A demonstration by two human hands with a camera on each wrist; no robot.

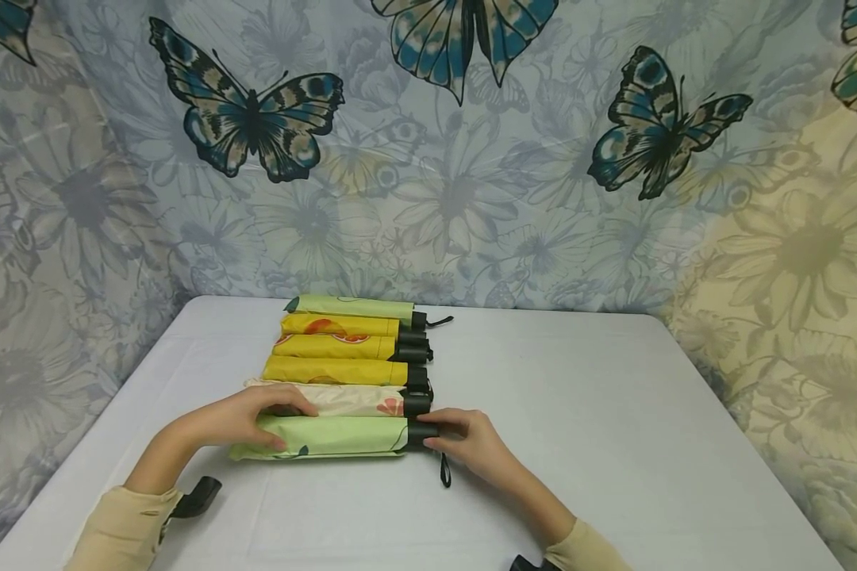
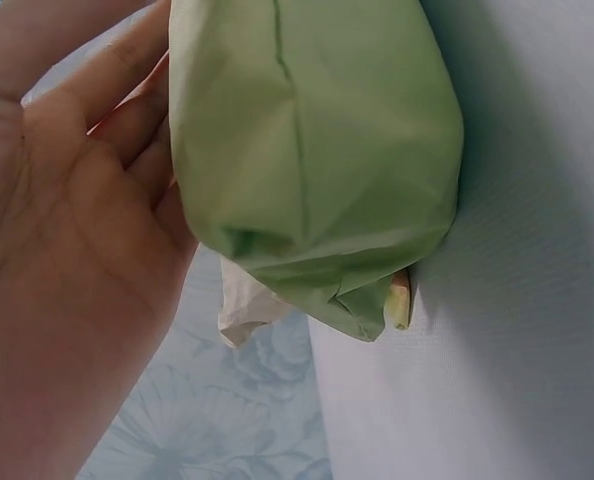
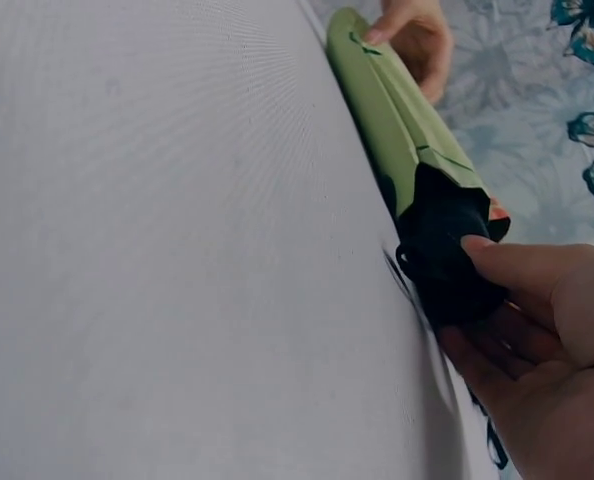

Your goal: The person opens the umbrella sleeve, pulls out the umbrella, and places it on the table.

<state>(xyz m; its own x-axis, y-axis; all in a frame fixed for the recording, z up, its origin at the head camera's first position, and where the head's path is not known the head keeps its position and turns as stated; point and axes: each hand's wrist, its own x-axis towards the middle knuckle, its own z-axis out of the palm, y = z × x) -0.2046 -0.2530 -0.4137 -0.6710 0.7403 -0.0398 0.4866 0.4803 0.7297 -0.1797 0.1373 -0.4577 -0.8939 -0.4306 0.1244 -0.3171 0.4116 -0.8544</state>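
Nearest the front of a row lies a folded light green umbrella (image 1: 343,437) with a black handle (image 3: 447,235) and a wrist loop (image 1: 445,471). My left hand (image 1: 239,416) holds its left end, thumb on the near side and fingers over the top. In the left wrist view the umbrella's green cover (image 2: 317,140) hides part of those fingers. With thumb and fingers my right hand (image 1: 477,446) grips the black handle at the right end. Directly behind, touching or almost so, is a cream umbrella (image 1: 360,399) with a reddish print.
Farther back in the row lie yellow umbrellas (image 1: 336,370) with orange-slice prints and another light green umbrella (image 1: 357,307), handles all to the right. They lie on a white-covered table (image 1: 578,396). A butterfly-printed cloth (image 1: 457,198) hangs behind the table.
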